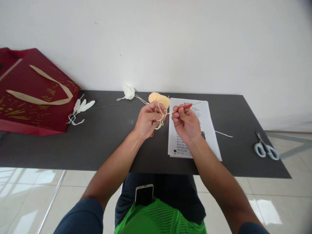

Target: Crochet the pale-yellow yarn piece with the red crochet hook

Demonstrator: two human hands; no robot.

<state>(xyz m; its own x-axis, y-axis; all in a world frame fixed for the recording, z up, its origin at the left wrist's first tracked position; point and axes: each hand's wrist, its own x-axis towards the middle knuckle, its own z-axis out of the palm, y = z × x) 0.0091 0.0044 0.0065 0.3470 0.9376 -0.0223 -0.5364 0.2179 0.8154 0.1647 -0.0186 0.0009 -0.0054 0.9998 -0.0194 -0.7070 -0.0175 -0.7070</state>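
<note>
Over the middle of the dark table, my left hand (151,117) pinches a strand of pale yellow yarn (159,124), which loops around its fingers and hangs below them. My right hand (184,121) grips a crochet hook (185,107) by its red handle. The hook's thin metal shaft points left and reaches the yarn at my left fingertips. Just behind my left hand lies a ball of pale yellow yarn (159,98), partly covered by the fingers. Printed sheets of paper (204,117) lie under my right hand and forearm, which hide some of the text.
A ball of white yarn (129,92) sits near the wall. White crocheted pieces (83,106) lie beside a dark red gift bag (36,94) at left. Scissors (265,148) rest near the right edge. A small orange item (151,135) is by my left wrist; a phone (144,195) lies on my lap.
</note>
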